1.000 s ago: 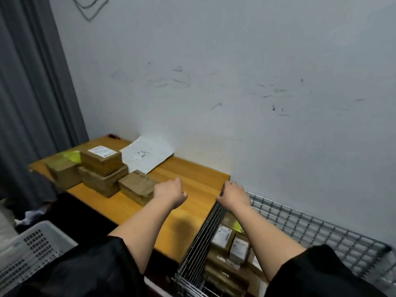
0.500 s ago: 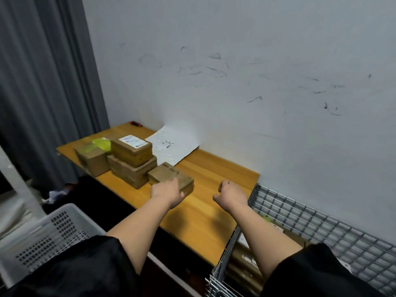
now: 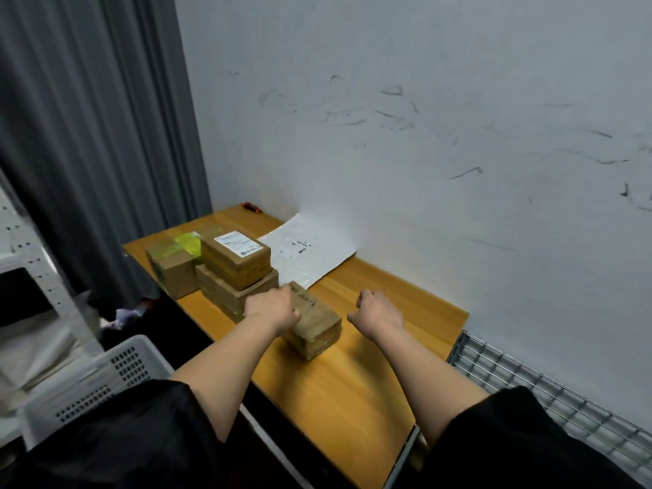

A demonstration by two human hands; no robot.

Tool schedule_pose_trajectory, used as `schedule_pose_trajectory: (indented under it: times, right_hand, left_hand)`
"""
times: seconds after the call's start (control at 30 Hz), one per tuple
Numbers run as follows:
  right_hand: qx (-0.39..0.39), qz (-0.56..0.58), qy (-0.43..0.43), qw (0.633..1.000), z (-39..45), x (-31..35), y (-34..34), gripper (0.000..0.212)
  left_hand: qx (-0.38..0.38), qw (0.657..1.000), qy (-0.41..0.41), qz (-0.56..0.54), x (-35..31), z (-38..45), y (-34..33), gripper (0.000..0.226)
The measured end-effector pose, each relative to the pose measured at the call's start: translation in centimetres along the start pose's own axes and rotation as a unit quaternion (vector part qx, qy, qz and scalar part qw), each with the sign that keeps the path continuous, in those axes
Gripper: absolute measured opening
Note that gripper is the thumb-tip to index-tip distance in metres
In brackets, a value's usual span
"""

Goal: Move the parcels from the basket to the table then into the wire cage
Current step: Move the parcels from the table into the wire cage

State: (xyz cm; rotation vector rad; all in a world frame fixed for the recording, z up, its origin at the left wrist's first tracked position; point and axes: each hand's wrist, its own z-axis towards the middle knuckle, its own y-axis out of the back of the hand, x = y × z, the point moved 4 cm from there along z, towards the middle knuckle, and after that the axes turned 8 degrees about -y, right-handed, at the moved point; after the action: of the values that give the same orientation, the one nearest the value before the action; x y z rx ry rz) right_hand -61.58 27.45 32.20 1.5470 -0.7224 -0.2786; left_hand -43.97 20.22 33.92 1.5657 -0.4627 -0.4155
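From the head camera, your left hand [image 3: 270,308] lies on the near brown parcel [image 3: 314,324], which sits in the middle of the table [image 3: 352,393], closer to its front edge than to the wall. The fingers are curled over the parcel's left side, but whether they have truly closed on it you cannot tell from this angle. Your right hand [image 3: 377,312] hovers just beside the parcel's right end, fingers curled loosely and holding nothing.

Three more parcels wait toward the table's left end: a labelled parcel [image 3: 235,257] stacked on a lower parcel [image 3: 229,294], and a yellow-taped parcel [image 3: 173,270] at the left corner. A white mailer [image 3: 307,250] lies flat by the back edge. The white basket [image 3: 102,379] stands off the front left; the wire cage [image 3: 529,382] adjoins the table's right edge.

You appear to be at the table-to-cage stage, taking up the near parcel. Next, bring your right hand against its free end, lift with both, and carry it right over the cage rim.
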Motion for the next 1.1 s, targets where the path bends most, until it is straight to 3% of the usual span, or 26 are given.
schedule_pose_trajectory:
  times: [0.4, 0.63, 0.77, 0.97, 1.1]
  right_hand:
    - [0.036, 0.017, 0.032, 0.999, 5.2, 6.0, -1.4, 0.047]
    - [0.045, 0.026, 0.034, 0.998, 10.1, 13.6, -3.1, 0.044]
    - [0.07, 0.096, 0.005, 0.993, 13.6, 18.4, -5.8, 0.049]
    - [0.154, 0.338, -0.152, 0.916, 17.6, 23.2, -10.5, 0.073]
    - [0.185, 0.417, -0.209, 0.865, 19.4, 25.1, -13.2, 0.078]
  left_hand:
    - [-0.008, 0.999, 0.041, -0.012, 5.1, 5.1, -0.2, 0.05]
    - [-0.036, 0.998, 0.046, -0.027, 12.3, 12.0, 0.4, 0.06]
    - [-0.033, 0.996, 0.043, -0.066, 17.9, 16.7, -0.7, 0.067]
    - [-0.022, 0.987, 0.071, -0.141, 24.9, 22.3, -3.1, 0.077]
    - [-0.01, 0.972, 0.103, -0.212, 27.6, 24.6, -5.0, 0.077]
